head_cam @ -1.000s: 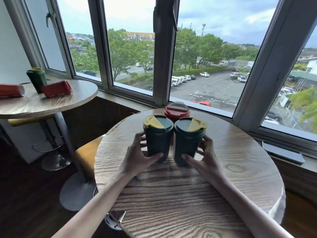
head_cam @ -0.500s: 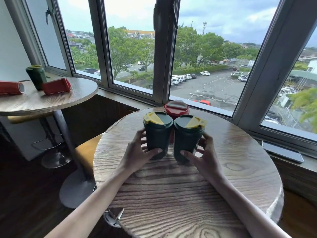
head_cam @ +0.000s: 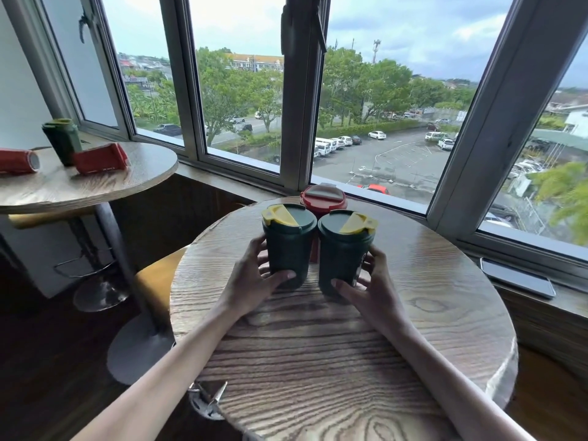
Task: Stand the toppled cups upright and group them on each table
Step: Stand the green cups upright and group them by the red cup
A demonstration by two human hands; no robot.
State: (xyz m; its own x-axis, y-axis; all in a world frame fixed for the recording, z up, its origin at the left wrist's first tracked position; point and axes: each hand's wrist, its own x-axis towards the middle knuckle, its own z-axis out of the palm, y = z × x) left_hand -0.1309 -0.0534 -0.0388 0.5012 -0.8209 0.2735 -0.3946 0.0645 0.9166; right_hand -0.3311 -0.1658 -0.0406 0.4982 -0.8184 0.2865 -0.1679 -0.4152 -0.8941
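Note:
Two dark green cups with yellow lid flaps stand upright side by side on the near round wooden table (head_cam: pixel 429 329). My left hand (head_cam: pixel 251 278) wraps the left green cup (head_cam: pixel 288 246). My right hand (head_cam: pixel 369 288) wraps the right green cup (head_cam: pixel 343 253). Just behind them a red cup (head_cam: pixel 323 198) stands upright, touching or nearly touching both. On the far left table (head_cam: pixel 95 186) two red cups lie on their sides, one (head_cam: pixel 100 159) near the middle and one (head_cam: pixel 17 160) at the left edge, with a green cup (head_cam: pixel 62 140) upright behind them.
A phone (head_cam: pixel 517 278) lies on the window sill to the right. A yellow stool seat (head_cam: pixel 156 278) sits between the two tables, and the left table's metal base (head_cam: pixel 140 351) stands on the dark floor. Window frames close off the far side.
Both hands have slid the two green cups a little farther from me, closer to the red cup. The view has shifted slightly.

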